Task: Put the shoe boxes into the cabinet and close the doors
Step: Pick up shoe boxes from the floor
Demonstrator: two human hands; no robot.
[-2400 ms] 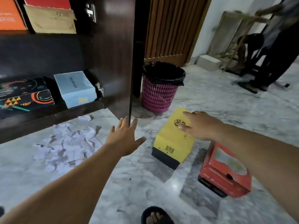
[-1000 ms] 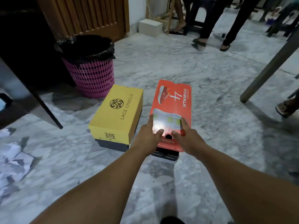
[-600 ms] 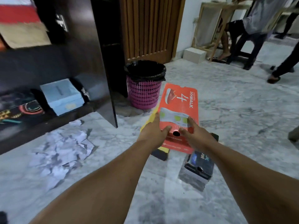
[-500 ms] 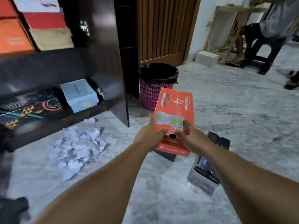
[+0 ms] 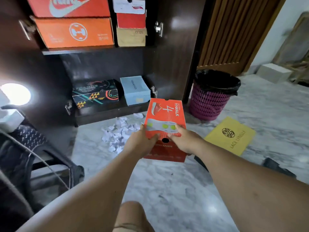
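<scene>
I hold a red-orange shoe box point(image 5: 165, 113) in the air in front of the open cabinet point(image 5: 107, 64). My left hand point(image 5: 142, 142) grips its near left corner and my right hand point(image 5: 183, 139) grips its near right corner, thumbs on the lid. On the cabinet's lower shelf lie a black patterned box point(image 5: 95, 93) and a light blue box point(image 5: 135, 89). Several orange, red and tan boxes fill the upper shelf point(image 5: 75, 30). A yellow box point(image 5: 229, 135) lies on the floor to the right. The right door point(image 5: 177, 47) stands open.
Crumpled white paper point(image 5: 119, 133) litters the marble floor before the cabinet. A pink bin with a black liner point(image 5: 212, 96) stands beside the open door. A black chair point(image 5: 25, 156) is at my left. A dark box point(image 5: 277, 166) shows behind my right forearm.
Both hands lifted the red-orange box off the dark box on the floor and carried it left toward the cabinet. My view turned to face the shelves.
</scene>
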